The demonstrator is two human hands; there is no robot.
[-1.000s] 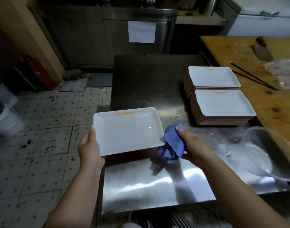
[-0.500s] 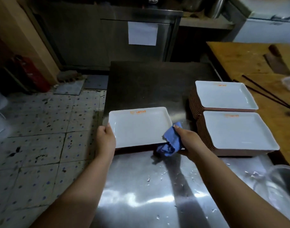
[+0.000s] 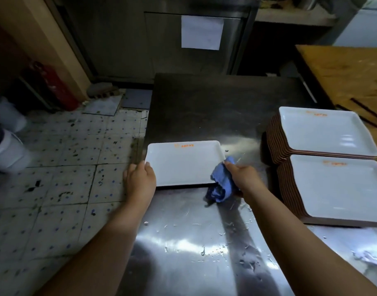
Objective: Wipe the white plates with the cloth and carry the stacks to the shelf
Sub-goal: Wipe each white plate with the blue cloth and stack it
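Head view, work surface: steel table (image 3: 204, 242), wet in patches, droplets visible near its front half.
Head view, plate in hand: one white rectangular plate (image 3: 183, 164) with an orange mark on its far rim, at the table's left edge, between both hands; whether it rests on the steel or is held just above it cannot be told.
Head view, stacks: far stack (image 3: 324, 133) and near stack (image 3: 341, 189) on the table's right side, touching or nearly so, top plates white, brown edges showing below.
Head view, shelf: cannot be identified with certainty.
Progress, judged: wiping is in hand on a single plate; both stacks are not yet carried. Which stacked plates are already wiped cannot be told. The carrying stage appears wholly outstanding.
Left hand (image 3: 140, 180): fingers curled over the plate's near-left corner, gripping it.
Right hand (image 3: 243, 175): closed round the bunched blue cloth (image 3: 221, 184), which is pressed to the plate's near-right corner and hangs onto the table.
Other: wooden counter (image 3: 350, 75) at right, bearing dark chopsticks (image 3: 369, 116).
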